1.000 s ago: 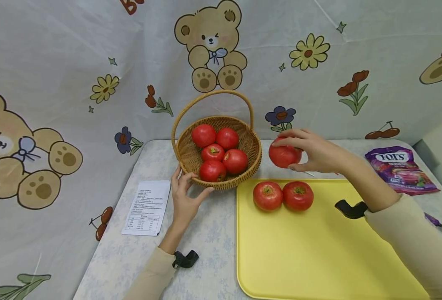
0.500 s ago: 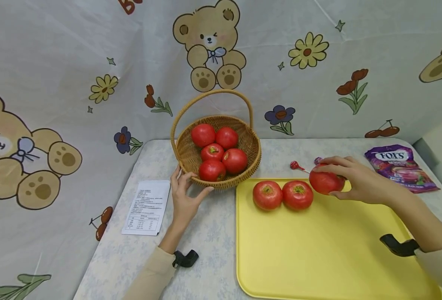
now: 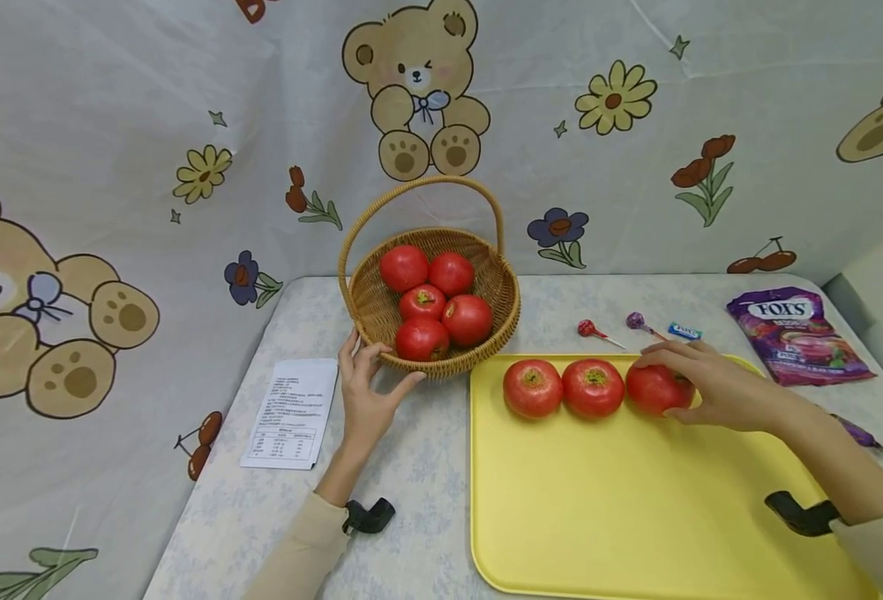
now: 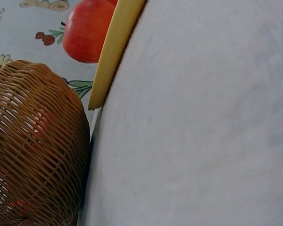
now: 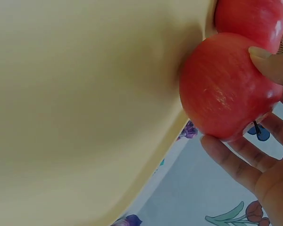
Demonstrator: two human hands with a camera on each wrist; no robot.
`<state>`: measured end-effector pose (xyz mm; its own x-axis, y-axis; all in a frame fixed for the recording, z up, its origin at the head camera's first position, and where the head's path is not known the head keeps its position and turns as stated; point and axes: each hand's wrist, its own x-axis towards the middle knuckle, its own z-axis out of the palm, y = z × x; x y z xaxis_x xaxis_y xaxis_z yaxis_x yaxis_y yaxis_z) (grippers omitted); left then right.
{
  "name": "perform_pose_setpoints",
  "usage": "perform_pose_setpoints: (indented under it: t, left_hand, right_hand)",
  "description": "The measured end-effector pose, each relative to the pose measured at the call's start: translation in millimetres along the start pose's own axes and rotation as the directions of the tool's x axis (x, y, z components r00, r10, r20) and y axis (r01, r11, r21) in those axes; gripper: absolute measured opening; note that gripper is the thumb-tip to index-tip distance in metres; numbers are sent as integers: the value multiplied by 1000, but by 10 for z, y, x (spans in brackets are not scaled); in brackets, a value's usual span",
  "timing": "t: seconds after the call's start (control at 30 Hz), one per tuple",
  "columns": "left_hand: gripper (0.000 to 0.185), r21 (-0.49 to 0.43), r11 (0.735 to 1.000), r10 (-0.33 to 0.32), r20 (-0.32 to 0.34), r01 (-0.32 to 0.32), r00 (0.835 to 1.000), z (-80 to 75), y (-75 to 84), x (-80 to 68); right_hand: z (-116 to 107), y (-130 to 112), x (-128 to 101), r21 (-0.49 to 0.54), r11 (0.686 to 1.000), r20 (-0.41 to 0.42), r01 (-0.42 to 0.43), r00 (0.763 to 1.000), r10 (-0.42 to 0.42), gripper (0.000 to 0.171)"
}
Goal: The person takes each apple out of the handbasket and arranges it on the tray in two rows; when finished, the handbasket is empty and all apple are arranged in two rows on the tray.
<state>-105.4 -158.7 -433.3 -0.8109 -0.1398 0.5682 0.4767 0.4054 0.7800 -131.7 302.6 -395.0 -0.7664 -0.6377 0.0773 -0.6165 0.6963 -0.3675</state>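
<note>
In the head view, a wicker basket (image 3: 512, 321) with a tall arched handle holds several red apples (image 3: 467, 320). My left hand (image 3: 366, 408) grips its front-left side, fingertips at the rim and thumb lower down. The left wrist view shows the woven side (image 4: 37, 141) close up. My right hand (image 3: 722, 390) holds another red apple (image 3: 655, 390) at the back edge of the yellow tray (image 3: 636, 500), thumb at the front and fingers behind. Two apples (image 3: 533, 389) sit to its left in a row. In the right wrist view, fingers and thumb curve round the held apple (image 5: 226, 89).
Behind the tray lie a red lollipop (image 3: 586, 328), a purple lollipop (image 3: 636, 320) and a small blue wrapped candy (image 3: 685, 331). A purple candy bag (image 3: 797, 333) is at the back right. A printed white sheet (image 3: 289, 414) lies left of the basket.
My right hand has carried the apple rightward from beside the basket and down to the row's right end on the tray. The left hand stays on the basket.
</note>
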Motion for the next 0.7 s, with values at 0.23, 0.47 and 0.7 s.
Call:
perform_pose_setpoints:
  t: [0.23, 0.47, 0.7]
  left_hand:
    - [47, 3, 1000, -6, 2, 6, 1000, 0, 10, 3]
    - [47, -7, 1000, -10, -1, 10, 1000, 1, 15, 0]
    - [47, -6, 1000, -1, -3, 1, 1000, 10, -3, -3]
  right_hand:
    - [33, -12, -12, -26, 999, -13, 36, 999, -37, 70]
    - [33, -29, -11, -39, 999, -7, 38, 999, -38, 71]
    - [64, -35, 17, -43, 999, 27, 5, 1000, -3, 66]
